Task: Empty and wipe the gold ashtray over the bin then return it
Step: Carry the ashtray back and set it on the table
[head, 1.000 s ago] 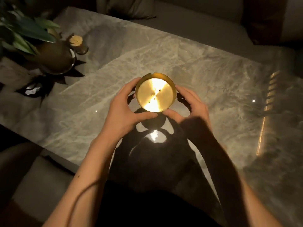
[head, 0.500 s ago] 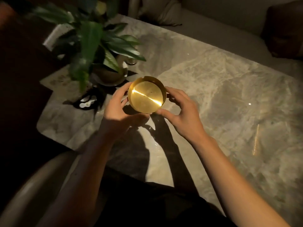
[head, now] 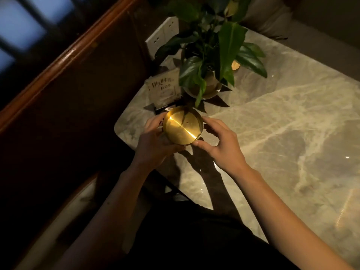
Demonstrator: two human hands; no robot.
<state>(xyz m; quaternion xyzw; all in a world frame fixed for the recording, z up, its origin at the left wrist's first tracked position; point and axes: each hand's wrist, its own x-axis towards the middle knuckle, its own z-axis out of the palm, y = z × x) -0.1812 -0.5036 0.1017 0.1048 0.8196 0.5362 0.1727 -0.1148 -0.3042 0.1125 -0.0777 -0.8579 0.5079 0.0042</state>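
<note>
2 hands cradle the gold ashtray (head: pixel 182 127) above the desk (head: pixel 272 133) corner: left hand (head: pixel 153 145) fingers wrapped on its wall, right hand (head: pixel 220 145) fingertips pinching the rim. We judge it rigid, light, slick; grip the sidewall

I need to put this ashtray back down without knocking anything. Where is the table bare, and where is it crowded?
Bare: the wide marble table right of the right hand, out to the far edge. Crowded: the corner beyond the ashtray, where the plant, its bowl and the card sign stand close together. The left hand holds the ashtray near that corner.
</note>
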